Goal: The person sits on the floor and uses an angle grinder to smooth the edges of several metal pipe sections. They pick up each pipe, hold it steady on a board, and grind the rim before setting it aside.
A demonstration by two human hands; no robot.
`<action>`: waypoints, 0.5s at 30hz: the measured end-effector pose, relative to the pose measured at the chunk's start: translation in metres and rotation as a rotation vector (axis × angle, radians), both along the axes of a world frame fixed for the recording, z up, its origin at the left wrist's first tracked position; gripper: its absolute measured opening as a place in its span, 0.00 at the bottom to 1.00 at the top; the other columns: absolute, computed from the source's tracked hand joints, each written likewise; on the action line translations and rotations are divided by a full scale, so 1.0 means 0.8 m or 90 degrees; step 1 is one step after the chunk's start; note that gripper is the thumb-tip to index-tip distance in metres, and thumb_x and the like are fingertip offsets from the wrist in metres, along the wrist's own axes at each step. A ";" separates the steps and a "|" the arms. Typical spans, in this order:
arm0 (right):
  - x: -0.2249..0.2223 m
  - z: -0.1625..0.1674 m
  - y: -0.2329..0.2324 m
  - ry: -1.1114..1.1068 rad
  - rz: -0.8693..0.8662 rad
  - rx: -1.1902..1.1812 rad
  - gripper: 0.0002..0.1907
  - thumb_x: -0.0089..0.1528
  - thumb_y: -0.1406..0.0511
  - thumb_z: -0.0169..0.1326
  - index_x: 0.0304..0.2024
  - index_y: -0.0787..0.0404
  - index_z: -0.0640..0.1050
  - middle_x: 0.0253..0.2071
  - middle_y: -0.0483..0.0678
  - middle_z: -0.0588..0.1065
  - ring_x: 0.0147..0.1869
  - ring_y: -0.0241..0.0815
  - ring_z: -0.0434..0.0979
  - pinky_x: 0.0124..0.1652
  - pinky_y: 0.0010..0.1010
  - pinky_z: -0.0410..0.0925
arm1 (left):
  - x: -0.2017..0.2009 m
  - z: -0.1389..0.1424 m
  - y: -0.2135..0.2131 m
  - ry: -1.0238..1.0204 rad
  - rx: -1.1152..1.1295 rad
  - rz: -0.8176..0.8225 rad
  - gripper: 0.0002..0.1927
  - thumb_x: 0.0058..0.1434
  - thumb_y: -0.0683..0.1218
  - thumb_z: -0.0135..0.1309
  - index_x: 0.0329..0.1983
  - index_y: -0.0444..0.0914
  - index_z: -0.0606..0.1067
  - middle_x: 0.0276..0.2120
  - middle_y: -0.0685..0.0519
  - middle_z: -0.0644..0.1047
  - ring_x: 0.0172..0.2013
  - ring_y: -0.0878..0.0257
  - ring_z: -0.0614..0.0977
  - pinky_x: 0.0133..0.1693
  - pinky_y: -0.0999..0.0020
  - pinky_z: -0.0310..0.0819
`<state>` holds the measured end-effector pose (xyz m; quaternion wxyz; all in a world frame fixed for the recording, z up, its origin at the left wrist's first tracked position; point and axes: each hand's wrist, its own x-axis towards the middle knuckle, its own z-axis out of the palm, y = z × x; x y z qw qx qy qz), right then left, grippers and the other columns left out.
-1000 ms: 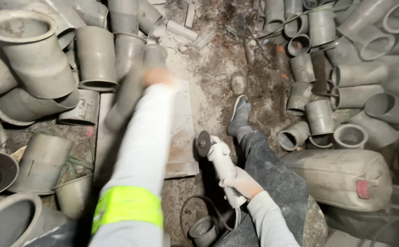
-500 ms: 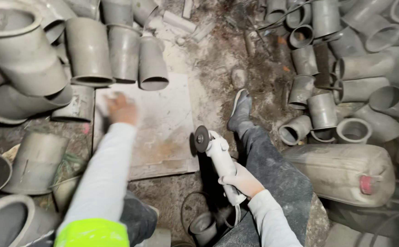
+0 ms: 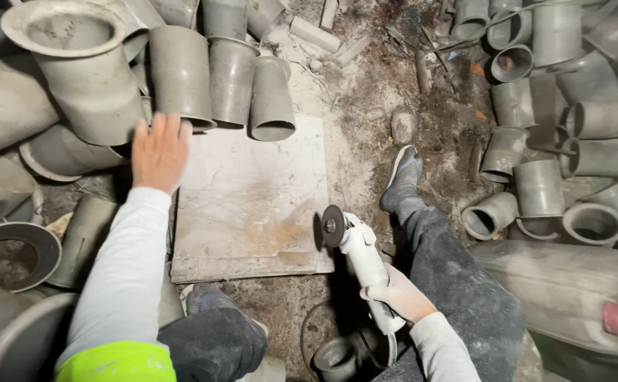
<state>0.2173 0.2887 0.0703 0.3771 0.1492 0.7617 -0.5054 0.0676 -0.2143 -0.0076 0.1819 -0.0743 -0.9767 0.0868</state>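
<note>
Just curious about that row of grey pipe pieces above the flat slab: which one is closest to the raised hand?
The leftmost pipe piece in the row; the left hand hovers just below its flared rim, while the others stand farther right.

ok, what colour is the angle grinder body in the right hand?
White, with a dark disc at the front. Angle grinder shows best in the head view, held by the right hand.

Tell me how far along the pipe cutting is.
Done: grey pipe pieces stand piled round the spot, though whether they were cut here does not show. In hand: the right hand grips the white angle grinder, disc beside the slab; the left hand is spread open at the slab's far corner. Left: no pipe lies on the slab.
</note>
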 end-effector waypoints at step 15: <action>0.008 0.049 -0.008 -0.034 -0.088 -0.040 0.31 0.48 0.67 0.61 0.53 0.68 0.69 0.32 0.54 0.75 0.26 0.45 0.77 0.28 0.37 0.73 | 0.012 0.188 -0.059 0.242 0.217 -0.018 0.10 0.62 0.34 0.52 0.38 0.41 0.79 0.42 0.48 0.76 0.55 0.46 0.73 0.61 0.38 0.56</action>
